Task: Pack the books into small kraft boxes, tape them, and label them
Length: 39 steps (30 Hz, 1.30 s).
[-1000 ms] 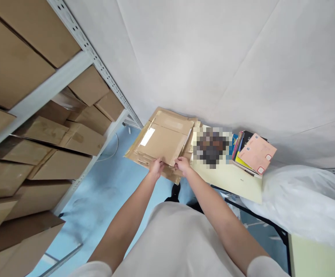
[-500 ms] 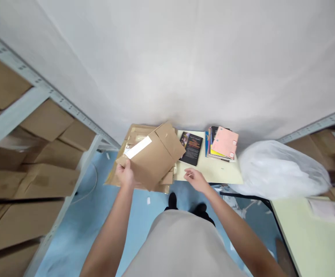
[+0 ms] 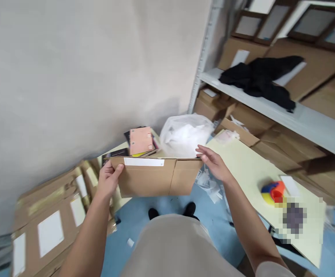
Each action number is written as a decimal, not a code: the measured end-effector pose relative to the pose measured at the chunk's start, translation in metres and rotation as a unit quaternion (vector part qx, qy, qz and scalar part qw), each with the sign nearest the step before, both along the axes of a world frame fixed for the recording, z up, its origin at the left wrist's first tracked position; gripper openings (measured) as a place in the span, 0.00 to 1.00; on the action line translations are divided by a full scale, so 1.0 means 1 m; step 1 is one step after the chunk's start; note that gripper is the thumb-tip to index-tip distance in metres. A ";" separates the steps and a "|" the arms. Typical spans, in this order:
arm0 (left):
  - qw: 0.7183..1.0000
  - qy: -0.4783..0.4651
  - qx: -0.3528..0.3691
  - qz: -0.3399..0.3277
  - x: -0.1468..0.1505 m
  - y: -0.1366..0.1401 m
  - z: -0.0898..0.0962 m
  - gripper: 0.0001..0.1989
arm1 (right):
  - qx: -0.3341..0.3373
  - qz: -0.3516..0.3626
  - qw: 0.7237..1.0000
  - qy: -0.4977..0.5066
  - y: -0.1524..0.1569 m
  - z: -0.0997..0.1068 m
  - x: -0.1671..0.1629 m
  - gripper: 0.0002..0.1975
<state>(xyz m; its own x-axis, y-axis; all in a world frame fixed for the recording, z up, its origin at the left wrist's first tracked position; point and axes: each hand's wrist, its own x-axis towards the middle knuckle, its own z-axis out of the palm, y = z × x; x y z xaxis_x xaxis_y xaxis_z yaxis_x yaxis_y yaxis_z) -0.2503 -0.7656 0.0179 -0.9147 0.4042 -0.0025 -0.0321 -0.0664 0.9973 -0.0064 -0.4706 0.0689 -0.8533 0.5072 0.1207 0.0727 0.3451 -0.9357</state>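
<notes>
My left hand grips the left end of a flattened cardboard box, its thumb on the near face. A white label runs along the box's upper edge. At the right end, my right hand has its fingers stretched out and apart, by the top corner; whether they touch it I cannot tell. Behind the box lie a stack of books topped by a pink one and a dark book, partly hidden.
Flattened cartons with labels lie at the left. A clear bag of white material stands behind my right hand. On the right table sits a colourful tape roll-like object. Shelving holds cartons and black cloth.
My view has swung to the right. The cardboard box, tilted before, is now held level in front of me, and my right hand has come up to its right end.
</notes>
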 end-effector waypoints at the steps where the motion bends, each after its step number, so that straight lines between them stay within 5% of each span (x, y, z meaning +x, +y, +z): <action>1: 0.999 0.006 -0.004 -0.044 0.009 0.031 0.002 0.22 | 0.022 0.000 0.999 -0.028 0.016 0.003 0.021 0.24; 5: 0.984 0.074 -0.034 -0.160 0.054 0.149 0.006 0.22 | 0.106 0.013 0.984 -0.140 0.073 0.006 0.108 0.15; 9: 0.951 0.257 -0.048 -0.165 0.109 0.244 0.005 0.34 | 0.159 -0.083 0.970 -0.162 0.109 -0.007 0.185 0.14; 12: 0.868 0.453 -0.090 -0.185 0.155 0.298 0.007 0.38 | 0.184 -0.160 0.955 -0.169 0.124 -0.024 0.229 0.14; 16: 0.710 0.616 -0.147 -0.308 0.207 0.352 0.002 0.24 | 0.181 -0.254 0.938 -0.153 0.137 -0.045 0.266 0.14; 18: 0.675 0.644 -0.151 -0.327 0.221 0.376 -0.006 0.21 | 0.172 -0.286 0.932 -0.141 0.143 -0.054 0.276 0.14; 23: 0.657 0.667 -0.067 -0.344 0.220 0.424 -0.034 0.18 | 0.134 -0.339 0.920 -0.144 0.159 -0.071 0.280 0.14; 27: 0.672 0.652 -0.005 -0.352 0.209 0.457 -0.051 0.16 | 0.110 -0.363 0.912 -0.159 0.174 -0.077 0.274 0.13; 31: 0.682 0.613 0.004 -0.399 0.201 0.488 -0.060 0.16 | 0.099 -0.386 0.898 -0.185 0.190 -0.075 0.266 0.14; 39: 0.647 0.576 -0.011 -0.499 0.187 0.527 -0.076 0.11 | 0.035 -0.457 0.862 -0.216 0.211 -0.076 0.251 0.14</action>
